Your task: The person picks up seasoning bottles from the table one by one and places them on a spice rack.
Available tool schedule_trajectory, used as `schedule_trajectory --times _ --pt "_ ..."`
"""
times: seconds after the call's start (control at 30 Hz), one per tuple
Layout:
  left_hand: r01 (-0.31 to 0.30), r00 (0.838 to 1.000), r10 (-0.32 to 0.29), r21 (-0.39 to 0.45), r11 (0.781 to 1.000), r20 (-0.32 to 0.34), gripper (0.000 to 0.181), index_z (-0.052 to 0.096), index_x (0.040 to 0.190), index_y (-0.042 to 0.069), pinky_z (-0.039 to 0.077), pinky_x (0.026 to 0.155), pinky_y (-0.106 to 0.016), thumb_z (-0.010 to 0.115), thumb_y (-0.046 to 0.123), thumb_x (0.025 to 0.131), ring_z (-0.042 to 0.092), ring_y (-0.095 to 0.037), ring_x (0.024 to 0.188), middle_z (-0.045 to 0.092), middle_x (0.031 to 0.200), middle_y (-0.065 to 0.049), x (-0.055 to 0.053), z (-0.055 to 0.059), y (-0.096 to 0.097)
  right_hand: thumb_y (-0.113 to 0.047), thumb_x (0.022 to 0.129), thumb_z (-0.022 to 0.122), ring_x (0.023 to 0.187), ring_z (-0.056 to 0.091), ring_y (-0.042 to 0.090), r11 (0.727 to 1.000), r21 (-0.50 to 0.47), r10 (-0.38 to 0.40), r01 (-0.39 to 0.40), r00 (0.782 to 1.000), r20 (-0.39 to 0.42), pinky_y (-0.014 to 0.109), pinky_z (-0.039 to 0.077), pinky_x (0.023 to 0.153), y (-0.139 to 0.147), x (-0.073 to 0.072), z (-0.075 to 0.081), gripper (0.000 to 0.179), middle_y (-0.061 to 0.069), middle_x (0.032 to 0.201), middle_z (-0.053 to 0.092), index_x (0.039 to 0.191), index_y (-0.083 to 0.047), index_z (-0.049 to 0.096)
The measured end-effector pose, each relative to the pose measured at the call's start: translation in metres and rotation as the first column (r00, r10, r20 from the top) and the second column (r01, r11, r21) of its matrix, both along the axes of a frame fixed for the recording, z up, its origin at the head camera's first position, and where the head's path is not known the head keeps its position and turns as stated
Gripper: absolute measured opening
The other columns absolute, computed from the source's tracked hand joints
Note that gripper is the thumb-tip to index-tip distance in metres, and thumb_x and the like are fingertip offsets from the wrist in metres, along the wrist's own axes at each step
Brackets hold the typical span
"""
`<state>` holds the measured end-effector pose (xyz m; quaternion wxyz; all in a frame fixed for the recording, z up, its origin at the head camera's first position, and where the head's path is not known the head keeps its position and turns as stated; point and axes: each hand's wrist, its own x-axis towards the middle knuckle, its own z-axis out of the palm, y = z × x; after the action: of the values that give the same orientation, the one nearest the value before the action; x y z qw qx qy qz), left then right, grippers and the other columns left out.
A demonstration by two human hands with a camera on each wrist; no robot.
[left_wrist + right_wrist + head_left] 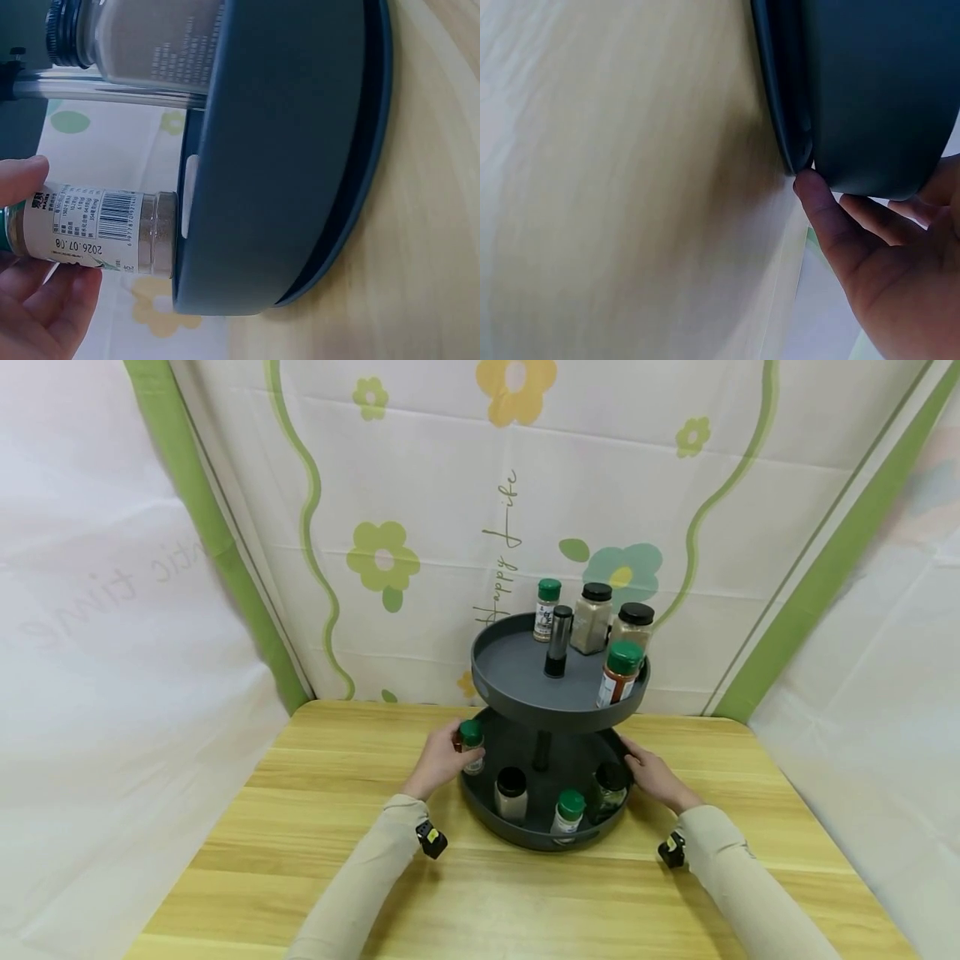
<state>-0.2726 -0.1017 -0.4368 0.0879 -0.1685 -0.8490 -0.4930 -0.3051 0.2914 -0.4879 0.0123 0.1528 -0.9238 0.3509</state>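
A dark grey two-tier turntable [517, 835] stands on the wooden table. At the left of its lower tier, my left hand [442, 758] pinches a green-capped spice jar [97, 229] between thumb and fingers. Its labelled body shows in the left wrist view, with the base at the tray wall [277, 165]. On the opposite side, my right hand [654, 774] grips the lower tier's rim, fingers against the outer wall [877, 97]. The lower tier also carries a black-capped jar [512, 795], a green-capped jar [568, 814] and a dark-lidded jar [611, 789].
On the upper tier stand a small green-capped jar [546, 612], two black-capped jars, one tall [591, 620], and a red-brown jar with a green cap [618, 677]. A metal post [559, 639] rises at the centre. Behind hangs a flowered curtain [450, 485].
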Motion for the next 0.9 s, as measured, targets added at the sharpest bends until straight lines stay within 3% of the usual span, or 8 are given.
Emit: schedule_trajectory --times 0.3,0.63,0.9 --pt "0.012 1.0 -0.012 -0.014 1.0 0.001 0.022 0.06 0.098 0.01 0.04 0.057 -0.028 0.075 0.012 0.082 0.047 -0.015 0.064 0.055 0.076 0.0 0.002 -0.006 0.002 -0.016 0.102 0.034 0.124 0.036 0.051 0.999 -0.016 0.032 -0.032 0.999 -0.033 0.057 0.032 0.1 0.002 0.002 0.001 0.048 0.036 0.136 0.036 0.146 0.003 0.031" --pt "0.019 1.0 -0.019 -0.011 1.0 0.006 0.029 0.06 0.106 0.01 0.045 0.06 -0.029 0.075 0.009 0.081 0.051 -0.015 0.067 0.059 0.083 -0.001 0.005 -0.014 0.005 -0.007 0.102 0.036 0.128 0.033 0.048 1.0 -0.003 -0.006 0.006 1.0 0.003 0.058 0.028 0.104 0.001 -0.006 -0.001 0.045 0.034 0.14 0.034 0.144 0.007 0.029" --pt "0.003 1.0 -0.004 -0.019 1.0 -0.012 0.038 0.059 0.114 0.009 0.045 0.063 -0.03 0.076 0.01 0.08 0.051 -0.015 0.07 0.059 0.086 -0.001 0.005 -0.019 0.005 -0.006 0.101 0.036 0.13 0.03 0.048 1.0 -0.01 0.018 -0.018 1.0 0.006 0.057 0.025 0.105 0.0 -0.009 0.002 0.046 0.034 0.141 0.032 0.144 0.008 0.028"
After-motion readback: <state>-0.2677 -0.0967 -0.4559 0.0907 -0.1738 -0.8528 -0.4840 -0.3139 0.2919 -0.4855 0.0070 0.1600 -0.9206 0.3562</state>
